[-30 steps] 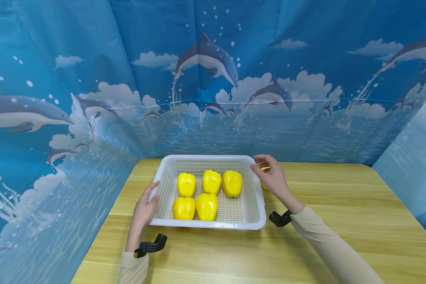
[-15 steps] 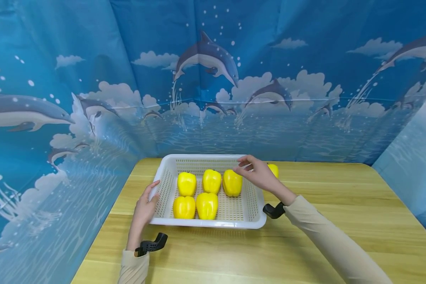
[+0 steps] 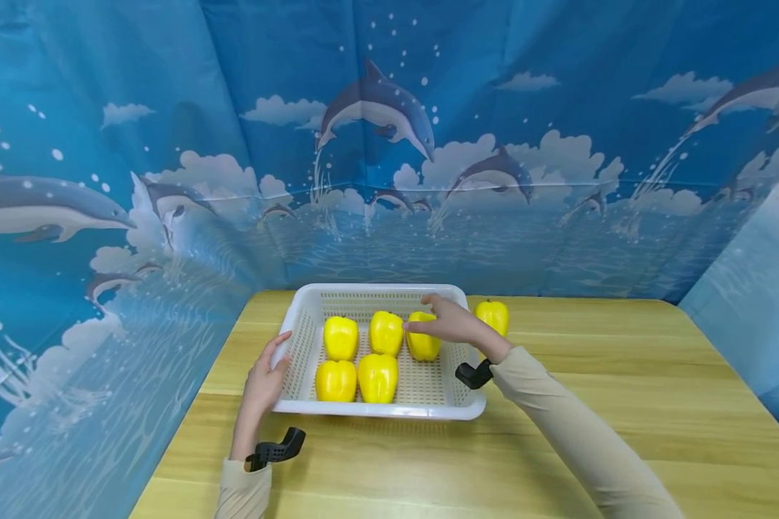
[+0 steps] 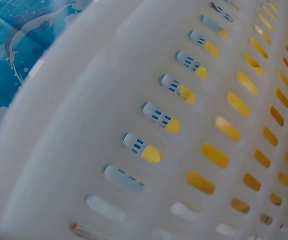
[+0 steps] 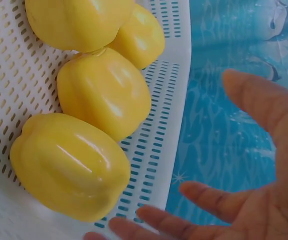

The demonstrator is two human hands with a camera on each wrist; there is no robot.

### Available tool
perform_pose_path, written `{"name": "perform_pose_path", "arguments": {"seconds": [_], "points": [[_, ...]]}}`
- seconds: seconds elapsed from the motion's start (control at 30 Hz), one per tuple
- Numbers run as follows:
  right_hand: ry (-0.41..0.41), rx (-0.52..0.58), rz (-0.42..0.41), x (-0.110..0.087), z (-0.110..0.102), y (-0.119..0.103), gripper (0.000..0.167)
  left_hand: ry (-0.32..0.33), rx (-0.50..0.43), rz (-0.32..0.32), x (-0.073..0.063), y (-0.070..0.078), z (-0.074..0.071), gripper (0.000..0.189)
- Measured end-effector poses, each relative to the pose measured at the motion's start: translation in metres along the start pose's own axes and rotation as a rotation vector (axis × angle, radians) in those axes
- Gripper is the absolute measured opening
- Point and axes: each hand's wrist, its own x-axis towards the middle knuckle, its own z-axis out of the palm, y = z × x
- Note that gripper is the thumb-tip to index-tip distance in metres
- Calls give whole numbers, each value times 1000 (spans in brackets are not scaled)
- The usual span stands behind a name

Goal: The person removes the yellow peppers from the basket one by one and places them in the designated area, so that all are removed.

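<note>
R hand [image 3: 454, 324] has shifted L over bskt [image 3: 379, 410], fingers apart, part-hiding rear R pepper [image 3: 423, 349]; L hand [image 3: 264, 378], thumb & fingers apart, touches L rim [image 3: 290, 319]; 6th pepper [image 3: 492, 317] on tbl [image 3: 623, 375].

The peppers [image 3: 378, 378] before you are all bright lemon yellow, streaked with pale highlights, and look more golden in the right wrist view. Your basket [image 3: 376, 410] is white, patterned with rows of slots. You wear plain beige sleeves [image 3: 574, 425] and black wrist mounts [image 3: 280, 448]. The table [image 3: 623, 375] shows yellow-brown wood grain. Around you, the blue backdrop [image 3: 169, 50] carries printed grey-and-white dolphins [image 3: 376, 104], pale clouds [image 3: 526, 82] and white dots [image 3: 425, 81].
</note>
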Motion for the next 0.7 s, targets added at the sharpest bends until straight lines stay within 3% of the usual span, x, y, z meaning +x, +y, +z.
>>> {"name": "perform_pose_path", "arguments": {"seconds": [0.4, 0.7], "points": [[-116, -134, 175, 16, 13, 1, 89, 4, 6, -11, -1, 0, -1, 44], [-92, -127, 268, 28, 18, 7, 89, 13, 1, 1, -2, 2, 1, 43]]}}
